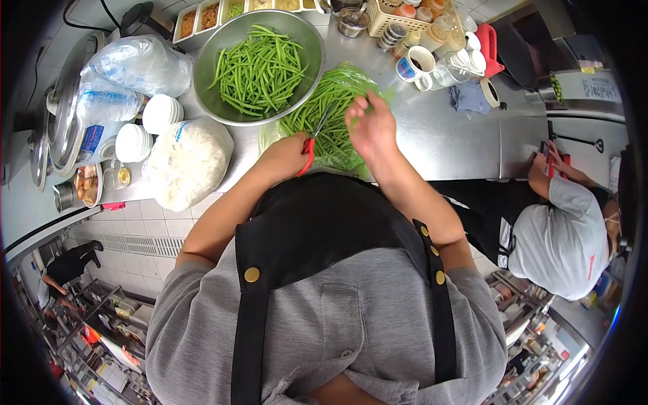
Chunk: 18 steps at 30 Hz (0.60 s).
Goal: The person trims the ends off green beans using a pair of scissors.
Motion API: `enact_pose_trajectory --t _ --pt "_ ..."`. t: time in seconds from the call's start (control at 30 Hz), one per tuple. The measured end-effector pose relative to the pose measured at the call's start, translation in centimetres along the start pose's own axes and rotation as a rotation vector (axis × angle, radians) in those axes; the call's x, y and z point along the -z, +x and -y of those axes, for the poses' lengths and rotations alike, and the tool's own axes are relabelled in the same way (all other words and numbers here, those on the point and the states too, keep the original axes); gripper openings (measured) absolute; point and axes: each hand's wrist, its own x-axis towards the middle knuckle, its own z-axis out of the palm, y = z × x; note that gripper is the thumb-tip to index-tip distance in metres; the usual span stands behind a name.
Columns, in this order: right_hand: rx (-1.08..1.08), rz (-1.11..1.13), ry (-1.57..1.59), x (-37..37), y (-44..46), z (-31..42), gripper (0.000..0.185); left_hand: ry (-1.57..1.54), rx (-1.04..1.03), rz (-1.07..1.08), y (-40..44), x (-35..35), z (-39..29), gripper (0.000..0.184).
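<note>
My left hand [286,158] grips the red handles of a pair of scissors [310,150], whose blades lie over the green beans [327,111] in a clear plastic bag. On the bag's right side, my right hand [372,125] is raised over the beans with its fingers loosely bent and apart. Nothing shows in it. Beyond my left hand stands a large metal bowl [200,72] with more green beans [262,71] piled inside. The bag rests on the steel counter [445,145], against my apron.
To the left are a full plastic bag of white food [191,162], stacked white lids [162,113] and wrapped containers [138,64]. A basket of bottles [399,25] and a mug [415,64] stand at back right, near a blue cloth [470,98]. A co-worker [560,229] holding a phone stands right.
</note>
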Motion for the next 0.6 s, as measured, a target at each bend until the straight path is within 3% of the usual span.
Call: enact_pose_trajectory --t 0.03,0.1,0.13,0.2,0.23,0.3,0.33,0.4,0.47,0.6 --pt "-0.012 0.112 -0.016 -0.4 1.8 -0.4 0.009 0.092 0.053 0.032 -0.3 -0.1 0.2 0.030" --pt "-0.133 0.155 -0.235 -6.9 2.2 -0.8 0.040 0.134 0.048 0.026 -1.1 -0.1 -0.1 0.031" --pt "-0.134 0.157 -0.235 -8.1 3.5 -0.8 0.040 0.177 0.044 0.014 -1.4 0.0 -0.1 0.032" --pt "-0.303 0.438 -0.660 -9.9 5.8 -0.9 0.064 0.104 0.078 0.025 -1.5 0.4 0.3 0.031" --pt "-0.305 0.444 -0.662 -9.8 5.9 -1.2 0.064 0.029 0.109 0.041 -1.6 0.7 0.5 0.030" --pt "0.327 0.348 -1.328 -8.4 5.9 -2.0 0.049 -0.034 0.115 0.009 -2.2 1.9 0.5 0.030" --pt "0.325 0.355 -1.331 -7.4 5.8 -1.8 0.049 -0.094 0.120 -0.018 -2.5 2.5 0.6 0.030" --pt "0.425 0.255 -1.815 -4.9 5.6 -0.8 0.026 -0.189 0.128 -0.060 -2.7 3.1 1.4 0.031" --pt "0.383 0.194 -1.969 -2.1 4.4 -1.7 0.011 -0.143 0.183 0.003 -3.0 4.1 1.4 0.032" --pt "0.220 0.263 -2.131 1.4 2.7 -4.2 0.016 0.067 0.172 -0.005 -2.8 4.0 1.9 0.030"
